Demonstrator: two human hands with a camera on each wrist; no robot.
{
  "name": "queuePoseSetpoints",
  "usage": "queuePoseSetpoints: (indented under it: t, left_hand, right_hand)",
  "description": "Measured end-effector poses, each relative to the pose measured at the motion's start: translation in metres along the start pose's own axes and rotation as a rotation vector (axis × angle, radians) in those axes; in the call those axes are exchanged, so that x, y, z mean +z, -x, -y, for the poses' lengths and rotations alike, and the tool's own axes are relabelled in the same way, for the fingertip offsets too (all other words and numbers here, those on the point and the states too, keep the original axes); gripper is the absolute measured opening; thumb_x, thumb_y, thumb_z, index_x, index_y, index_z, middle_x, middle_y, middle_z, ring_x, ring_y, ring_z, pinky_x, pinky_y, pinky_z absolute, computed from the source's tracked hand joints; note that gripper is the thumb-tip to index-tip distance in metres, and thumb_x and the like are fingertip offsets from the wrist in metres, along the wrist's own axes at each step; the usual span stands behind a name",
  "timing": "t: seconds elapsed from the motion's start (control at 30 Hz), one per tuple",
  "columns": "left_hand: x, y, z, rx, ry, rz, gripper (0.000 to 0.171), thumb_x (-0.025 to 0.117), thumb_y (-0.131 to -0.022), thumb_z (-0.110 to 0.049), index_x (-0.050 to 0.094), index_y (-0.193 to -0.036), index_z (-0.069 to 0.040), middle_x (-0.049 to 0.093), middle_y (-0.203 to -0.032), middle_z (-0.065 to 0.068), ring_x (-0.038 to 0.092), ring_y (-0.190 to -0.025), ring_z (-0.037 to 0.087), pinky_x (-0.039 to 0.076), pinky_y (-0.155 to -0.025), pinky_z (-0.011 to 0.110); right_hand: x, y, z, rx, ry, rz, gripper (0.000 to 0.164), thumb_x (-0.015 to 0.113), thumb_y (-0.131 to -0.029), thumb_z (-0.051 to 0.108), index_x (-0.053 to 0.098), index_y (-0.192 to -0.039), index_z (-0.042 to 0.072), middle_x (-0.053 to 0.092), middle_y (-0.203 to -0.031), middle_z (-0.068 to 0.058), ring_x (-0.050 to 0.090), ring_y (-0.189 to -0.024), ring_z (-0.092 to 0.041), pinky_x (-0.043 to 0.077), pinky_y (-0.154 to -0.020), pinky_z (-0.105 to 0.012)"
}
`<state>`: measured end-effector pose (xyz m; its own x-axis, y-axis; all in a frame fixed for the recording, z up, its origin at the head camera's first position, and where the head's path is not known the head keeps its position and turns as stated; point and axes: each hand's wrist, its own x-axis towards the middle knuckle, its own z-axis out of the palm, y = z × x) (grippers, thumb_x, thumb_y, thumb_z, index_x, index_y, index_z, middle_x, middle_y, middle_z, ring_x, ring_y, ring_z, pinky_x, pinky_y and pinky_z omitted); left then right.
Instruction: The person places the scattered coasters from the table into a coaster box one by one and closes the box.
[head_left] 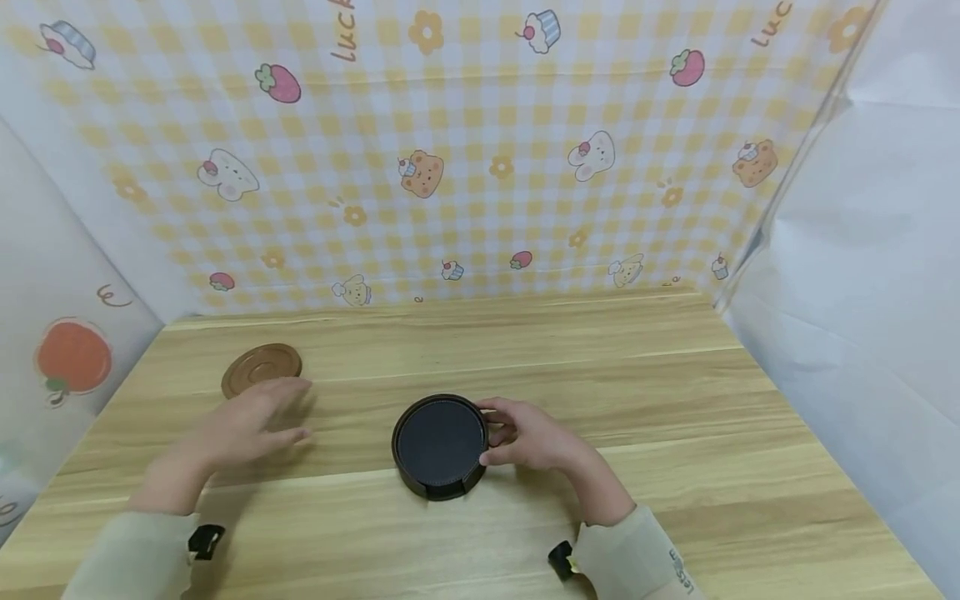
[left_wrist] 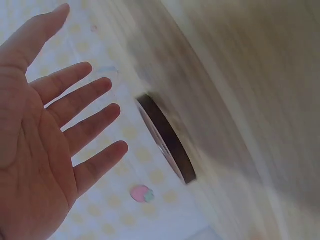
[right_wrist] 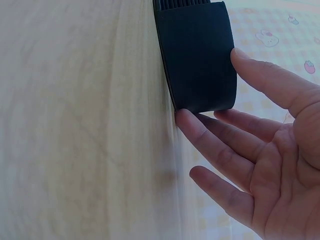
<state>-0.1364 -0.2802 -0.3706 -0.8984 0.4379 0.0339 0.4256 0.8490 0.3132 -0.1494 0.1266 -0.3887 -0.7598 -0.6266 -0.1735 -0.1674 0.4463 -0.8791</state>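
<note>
A round black coaster holder (head_left: 438,492) with a stack of dark coasters (head_left: 441,442) in it stands on the table. My right hand (head_left: 531,435) holds its right side, the thumb at the near part of the wall and fingers around the far part. From the right wrist, the thumb tip touches the holder's (right_wrist: 197,60) upper edge and one fingertip sits at its base. My left hand (head_left: 243,421) is over the table with fingers spread, nothing in it. Just beyond lies a brown round disc (head_left: 262,367) with raised rings, partly covered by that hand in the head view.
The wood-patterned table (head_left: 600,358) ends at a yellow checked cloth backdrop (head_left: 487,225). White sheeting (head_left: 862,275) hangs on the right side. Another printed sheet (head_left: 45,283) lines the left. Black straps (head_left: 204,542) are on both wrists.
</note>
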Motion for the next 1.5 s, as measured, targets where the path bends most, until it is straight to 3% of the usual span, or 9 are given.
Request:
queuePoseSetpoints:
  t: [0.23, 0.47, 0.6, 0.9, 1.13, 1.5]
  left_hand:
    - [-0.007, 0.002, 0.024, -0.077, 0.022, 0.011, 0.072, 0.070, -0.092, -0.037, 0.045, -0.141, 0.010, 0.050, -0.141, 0.031, 0.047, -0.129, 0.050, 0.041, -0.100, 0.063]
    - [-0.013, 0.003, 0.052, -0.081, 0.027, -0.022, 0.066, 0.073, -0.091, -0.027, 0.048, -0.136, 0.013, 0.052, -0.136, 0.035, 0.047, -0.125, 0.054, 0.040, -0.098, 0.065]
    - [-0.015, 0.001, 0.062, -0.116, 0.035, -0.012, 0.066, 0.072, -0.091, -0.027, 0.047, -0.137, 0.013, 0.050, -0.137, 0.037, 0.045, -0.126, 0.056, 0.038, -0.099, 0.066]
    - [-0.014, -0.006, 0.073, -0.209, 0.038, 0.045, 0.080, 0.068, -0.093, -0.042, 0.039, -0.143, 0.013, 0.038, -0.143, 0.042, 0.037, -0.128, 0.061, 0.034, -0.100, 0.071]
    - [-0.010, -0.010, 0.085, -0.215, 0.019, 0.058, 0.085, 0.070, -0.091, -0.043, 0.037, -0.142, 0.017, 0.035, -0.143, 0.044, 0.035, -0.128, 0.062, 0.033, -0.101, 0.072]
    - [-0.006, -0.019, 0.089, -0.244, 0.034, 0.078, 0.091, 0.070, -0.090, -0.047, 0.035, -0.144, 0.016, 0.026, -0.146, 0.047, 0.030, -0.128, 0.066, 0.030, -0.100, 0.075]
  right_hand:
    - [0.001, -0.001, 0.000, 0.019, -0.015, -0.015, 0.067, 0.076, -0.087, 0.005, 0.044, -0.146, 0.003, 0.056, -0.141, -0.023, 0.068, -0.107, -0.027, 0.054, -0.093, -0.038]
    - [0.002, -0.001, 0.000, 0.004, -0.008, -0.016, 0.067, 0.077, -0.086, 0.005, 0.046, -0.145, 0.002, 0.057, -0.139, -0.022, 0.068, -0.104, -0.025, 0.054, -0.094, -0.039]
    - [0.001, -0.001, 0.001, 0.001, -0.012, -0.017, 0.067, 0.076, -0.086, 0.004, 0.046, -0.145, 0.001, 0.057, -0.139, -0.023, 0.067, -0.104, -0.025, 0.053, -0.094, -0.040]
    - [0.000, 0.000, -0.002, -0.022, -0.010, -0.014, 0.067, 0.076, -0.085, 0.003, 0.046, -0.144, -0.001, 0.058, -0.138, -0.024, 0.068, -0.103, -0.024, 0.054, -0.093, -0.036]
    - [0.002, 0.002, 0.000, -0.035, -0.018, -0.010, 0.067, 0.077, -0.084, 0.003, 0.046, -0.143, -0.002, 0.057, -0.138, -0.025, 0.069, -0.102, -0.026, 0.055, -0.091, -0.035]
    - [0.001, 0.003, 0.002, -0.026, -0.017, -0.021, 0.068, 0.077, -0.084, 0.004, 0.045, -0.144, -0.002, 0.058, -0.137, -0.025, 0.068, -0.102, -0.027, 0.054, -0.091, -0.037]
